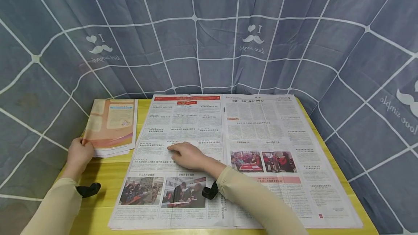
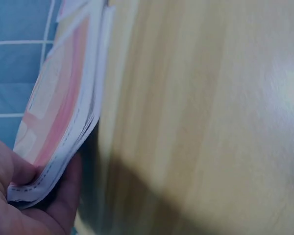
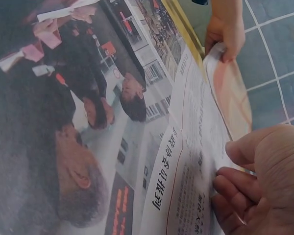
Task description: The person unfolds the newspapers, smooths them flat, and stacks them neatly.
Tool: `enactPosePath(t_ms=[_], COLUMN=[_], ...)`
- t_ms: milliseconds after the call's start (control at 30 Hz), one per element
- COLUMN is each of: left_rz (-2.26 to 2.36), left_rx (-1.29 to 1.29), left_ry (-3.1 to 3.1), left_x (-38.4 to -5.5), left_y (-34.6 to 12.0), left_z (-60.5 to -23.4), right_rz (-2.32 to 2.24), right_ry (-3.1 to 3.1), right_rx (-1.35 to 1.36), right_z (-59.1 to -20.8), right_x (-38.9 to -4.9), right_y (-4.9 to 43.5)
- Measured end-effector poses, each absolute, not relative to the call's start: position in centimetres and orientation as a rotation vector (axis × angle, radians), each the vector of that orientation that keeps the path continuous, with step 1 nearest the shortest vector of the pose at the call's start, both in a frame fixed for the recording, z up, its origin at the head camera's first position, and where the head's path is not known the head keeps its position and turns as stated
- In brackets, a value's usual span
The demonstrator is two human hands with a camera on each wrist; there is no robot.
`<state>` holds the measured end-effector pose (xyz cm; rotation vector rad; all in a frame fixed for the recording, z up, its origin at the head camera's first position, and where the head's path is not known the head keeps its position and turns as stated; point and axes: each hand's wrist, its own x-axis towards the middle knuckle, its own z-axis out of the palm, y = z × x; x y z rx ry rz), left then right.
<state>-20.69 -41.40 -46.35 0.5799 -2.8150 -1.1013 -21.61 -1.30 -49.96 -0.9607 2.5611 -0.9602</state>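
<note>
An open newspaper (image 1: 261, 126) lies spread out flat, with columns of print and colour photos. My right hand (image 1: 189, 156) is over its left page, fingers loosely bent and fingertips right at the printed columns, with nothing gripped. In the right wrist view the thumb (image 3: 242, 149) stands apart from the bent fingers (image 3: 230, 191). To the left lies a folded newspaper (image 1: 112, 126) with orange print. At its near left corner, my left hand (image 1: 79, 154) pinches the layered sheets between thumb and fingers. The left wrist view shows that corner (image 2: 44, 181) bent up off the table.
Both papers lie on a yellow wood-grain table (image 1: 101, 177). A grey-blue curtain (image 1: 215, 39) with white grid lines surrounds the table's back and sides. Black straps (image 1: 210, 190) sit on both wrists.
</note>
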Motion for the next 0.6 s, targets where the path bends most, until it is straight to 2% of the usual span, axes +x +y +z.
enactPosePath(t_ms=[333,600], left_rz=[-1.341,-1.546], left_rx=[0.487,0.376], left_ry=[-2.587,-2.393], left_x=[-21.0,-20.7], left_y=[-38.8,-34.8], left_z=[-42.9,-40.1], right_rz=[-0.969,-1.217], right_ry=[2.532,2.386], right_rx=[-0.940,-0.787], right_z=[-49.6,-49.2], right_x=[-21.5,-21.9], right_y=[-1.3,-1.2])
